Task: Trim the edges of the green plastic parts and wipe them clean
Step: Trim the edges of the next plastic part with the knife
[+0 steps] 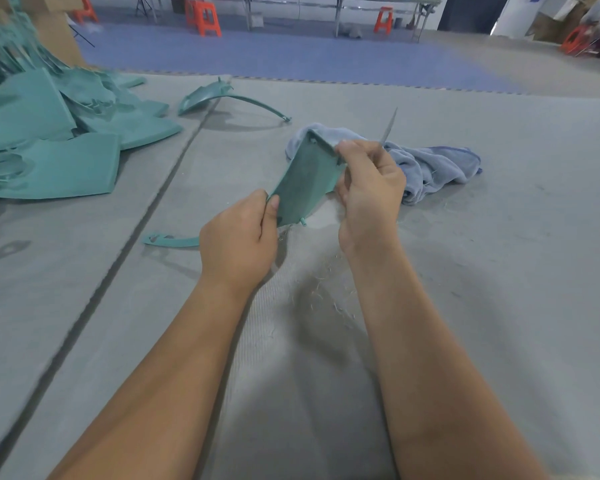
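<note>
- The green plastic part (303, 181) is held up off the grey mat (499, 271), tilted, between the person's 2 hands, just in front of the blue-grey cloth (430, 164) that lies crumpled on the mat behind it.
- The left hand (239, 244) pinches the part's near lower corner, thumb pressed on the face that shows and the fingers curled behind it.
- The right hand (371, 188) is closed round the handle of a knife, its thin blade (388, 128) sticking up past the knuckles; the thumb rests at the part's upper right edge (whether the cutting edge touches the plastic there cannot be told, since the hand covers that spot).
- The part looks like a thin moulded panel: probably light, fairly stiff across its face but likely to flex a little at the rim, with small pegs at the corners that could snap or snag.
- Its surface seems smooth and dusty, so it may slip; a pinch close to the edge being cut would likely steady it best, with fingers kept clear of the blade's path.
- Fine pale shavings (326, 289) lie scattered on the mat below the hands, which suggests trimming is the step in hand and wiping is yet to come for this piece.
- A pile of green parts (49, 140) sits at the far left, 1 curved green piece (222, 97) lies beyond it, and a slim green strip (170, 241) lies beside the left wrist.
</note>
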The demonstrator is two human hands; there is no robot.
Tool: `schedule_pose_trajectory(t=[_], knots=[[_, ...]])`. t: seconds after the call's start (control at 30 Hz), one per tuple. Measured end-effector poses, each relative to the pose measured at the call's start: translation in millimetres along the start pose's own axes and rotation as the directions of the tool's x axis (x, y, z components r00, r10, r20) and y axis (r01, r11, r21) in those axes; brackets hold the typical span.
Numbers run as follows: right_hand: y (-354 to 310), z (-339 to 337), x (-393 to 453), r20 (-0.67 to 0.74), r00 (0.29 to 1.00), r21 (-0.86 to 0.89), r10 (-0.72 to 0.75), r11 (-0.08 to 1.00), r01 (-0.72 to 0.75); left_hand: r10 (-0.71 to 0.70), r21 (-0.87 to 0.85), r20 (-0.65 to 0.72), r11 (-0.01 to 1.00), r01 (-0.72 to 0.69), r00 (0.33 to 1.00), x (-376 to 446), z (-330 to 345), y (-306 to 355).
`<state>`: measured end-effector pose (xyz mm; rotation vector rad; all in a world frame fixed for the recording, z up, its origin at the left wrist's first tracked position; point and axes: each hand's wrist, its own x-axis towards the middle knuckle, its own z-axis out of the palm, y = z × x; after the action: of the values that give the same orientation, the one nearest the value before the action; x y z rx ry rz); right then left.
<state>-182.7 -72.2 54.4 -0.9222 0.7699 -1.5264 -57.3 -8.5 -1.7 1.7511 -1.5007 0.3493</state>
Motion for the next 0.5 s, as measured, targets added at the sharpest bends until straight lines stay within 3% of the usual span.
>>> schedule_pose_trajectory(t=[0.17, 0.27, 0.4, 0.5], knots=[[3.2, -9.2, 3.5, -0.113, 0.993, -0.297, -0.042, 0.955, 0.007, -0.006, 0.011, 0.019, 1.0, 0.006, 1.0, -0.5, 0.1, -0.1], [2.2, -8.7, 2.7, -0.037, 0.992, -0.441, -0.124, 0.892, 0.095, -0.004, 0.013, 0.017, 1.0, 0.004, 1.0, -0.2, -0.3, 0.0], [0.2, -1.2, -2.4, 0.062, 0.994, -0.33, -0.087, 0.938, 0.103, 0.004, 0.009, 0.012, 1.0, -0.004, 1.0, -0.1, -0.4, -0.1], [0.6, 0.3, -7.0, 0.196, 0.966, -0.343, -0.171, 0.911, 0.231, 0.01, 0.017, 0.005, 1.0, -0.01, 1.0, 0.0, 0.2, -0.3]])
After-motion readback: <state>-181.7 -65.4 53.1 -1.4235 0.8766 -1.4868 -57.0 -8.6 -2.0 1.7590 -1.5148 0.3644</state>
